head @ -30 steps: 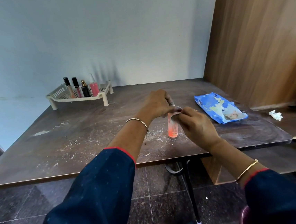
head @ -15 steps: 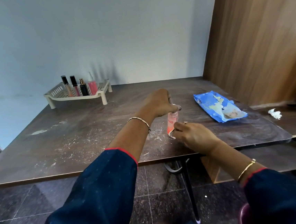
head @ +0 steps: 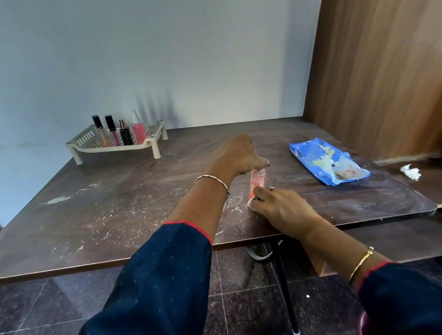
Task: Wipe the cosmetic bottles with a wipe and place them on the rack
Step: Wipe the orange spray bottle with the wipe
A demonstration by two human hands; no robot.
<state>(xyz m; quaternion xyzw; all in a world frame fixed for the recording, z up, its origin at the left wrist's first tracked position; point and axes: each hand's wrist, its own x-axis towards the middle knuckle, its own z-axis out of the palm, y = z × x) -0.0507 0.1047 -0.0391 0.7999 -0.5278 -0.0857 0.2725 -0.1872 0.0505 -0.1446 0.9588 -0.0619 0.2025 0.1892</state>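
A small pink cosmetic bottle point(head: 257, 181) stands upright on the dark table point(head: 110, 210). My left hand point(head: 236, 156) pinches its cap from above. My right hand point(head: 280, 210) presses a white wipe point(head: 251, 204) against the bottle's base; most of the wipe is hidden under my fingers. At the back left stands a cream perforated rack point(head: 87, 141). On it are two black-capped tubes point(head: 99, 130), a dark perfume bottle point(head: 125, 133) and a pink pump bottle point(head: 138, 130).
A blue wipes packet point(head: 327, 163) lies to the right of the bottle. A crumpled used wipe point(head: 410, 172) sits on a lower surface at the far right. A wooden panel point(head: 382, 57) rises on the right. White dust speckles the tabletop.
My right hand slid the wipe down from the top of the bottle to its base. My left hand stayed on the cap.
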